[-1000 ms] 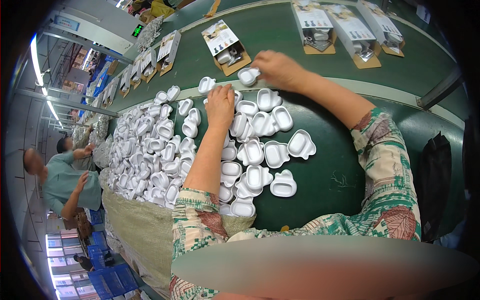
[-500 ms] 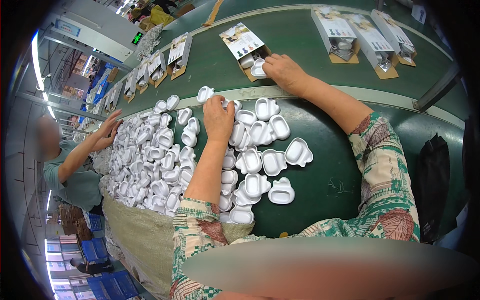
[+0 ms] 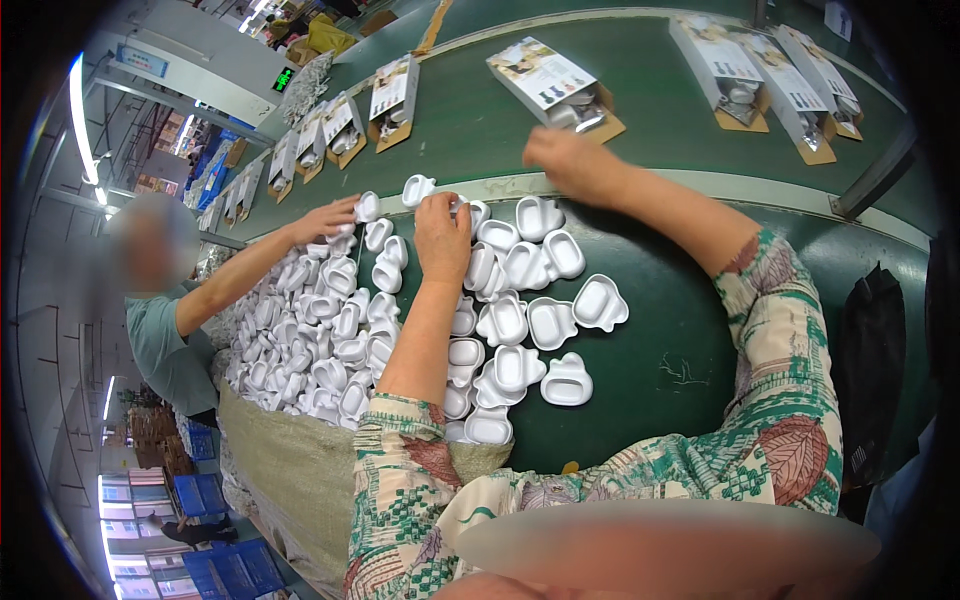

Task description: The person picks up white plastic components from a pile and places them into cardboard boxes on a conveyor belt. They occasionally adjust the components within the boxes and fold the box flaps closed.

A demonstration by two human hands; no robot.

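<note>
Close to the belt's edge, my left hand (image 3: pixel 443 235) has its fingers curled down on a small white dish (image 3: pixel 459 204), which they partly cover. Another white dish (image 3: pixel 418 190) with an eared rim lies just left of its fingertips. My right hand (image 3: pixel 570 163) hovers at the near side of an open printed box (image 3: pixel 545 75). Motion blurs its bent fingers, and nothing shows in them. White pieces and a clear wrapper sit in the box's mouth, whose brown flap (image 3: pixel 607 127) faces me.
A heap of white dishes (image 3: pixel 300 320) lies left, above a woven sack (image 3: pixel 285 440). More boxes (image 3: pixel 395 95) line the green belt (image 3: pixel 455 125) on both sides. A co-worker's hand (image 3: pixel 330 218) reaches in from the left. A metal post (image 3: pixel 880 175) stands right.
My right hand has drawn back from the box, and the white dish is no longer at its fingers. The boxes have shifted right along the belt. The co-worker's arm has reached toward the dishes.
</note>
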